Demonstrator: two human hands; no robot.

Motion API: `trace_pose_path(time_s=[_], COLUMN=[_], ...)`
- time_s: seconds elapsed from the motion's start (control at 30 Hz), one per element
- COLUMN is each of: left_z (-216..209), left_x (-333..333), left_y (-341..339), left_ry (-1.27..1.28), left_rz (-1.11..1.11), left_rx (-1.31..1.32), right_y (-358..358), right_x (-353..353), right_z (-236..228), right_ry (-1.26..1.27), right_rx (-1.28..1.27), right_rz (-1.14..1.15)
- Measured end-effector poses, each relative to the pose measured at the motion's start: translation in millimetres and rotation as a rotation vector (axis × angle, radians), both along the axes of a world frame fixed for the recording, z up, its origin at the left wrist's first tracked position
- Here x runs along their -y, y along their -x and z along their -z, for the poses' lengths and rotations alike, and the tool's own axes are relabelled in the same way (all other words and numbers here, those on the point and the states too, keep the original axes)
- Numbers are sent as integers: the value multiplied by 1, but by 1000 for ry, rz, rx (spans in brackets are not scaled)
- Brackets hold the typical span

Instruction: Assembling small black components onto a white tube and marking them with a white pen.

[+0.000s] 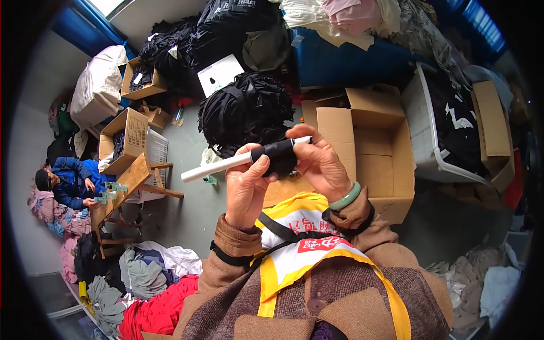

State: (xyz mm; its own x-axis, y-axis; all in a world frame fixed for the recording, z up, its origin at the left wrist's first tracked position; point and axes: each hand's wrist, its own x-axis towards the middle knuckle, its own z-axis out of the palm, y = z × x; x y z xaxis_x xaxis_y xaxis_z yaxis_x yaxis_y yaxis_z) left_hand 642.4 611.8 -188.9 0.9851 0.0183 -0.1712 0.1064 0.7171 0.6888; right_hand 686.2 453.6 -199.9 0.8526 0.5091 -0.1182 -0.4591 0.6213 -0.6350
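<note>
Before my chest, a slim white tube [211, 169] slants up from left to right, with a black piece of cloth [276, 154] wrapped around it near its right end. My left hand [243, 195] grips the tube at the cloth's left edge, thumb lying along the black fabric. At the tube's right end, my right hand [326, 167] is closed, its fingers pinching the cloth's right side and the tube. Part of the cloth hangs below the tube between both hands. A green bangle [344, 196] circles my right wrist.
Beyond my hands lies a big black cloth heap [243, 110]. An open cardboard box [399, 133] stands to the right, beside a white bin [428, 122] of black cloth. At left, a person in blue [71, 184] sits by a wooden bench [135, 173]. Red cloth [164, 306] lies lower left.
</note>
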Motion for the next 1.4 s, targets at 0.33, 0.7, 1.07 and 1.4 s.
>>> trace_pose_path(time_s=[0.33,0.7,1.07,1.4], left_z=[12,2,16,19], left_x=[7,2,1,4], left_y=[-16,-25,-19,-16], left_ry=[-72,-47,-105,8], left_rz=[73,-1,26,139], left_rx=[-99,-23,-4,-17], right_y=[0,-6,0,-4], right_x=[-11,-26,-25,-11], right_z=[16,1,5,24], right_ry=[13,82,168,143], right_rx=[-68,44,2,-68], right_rz=[252,341,345,292])
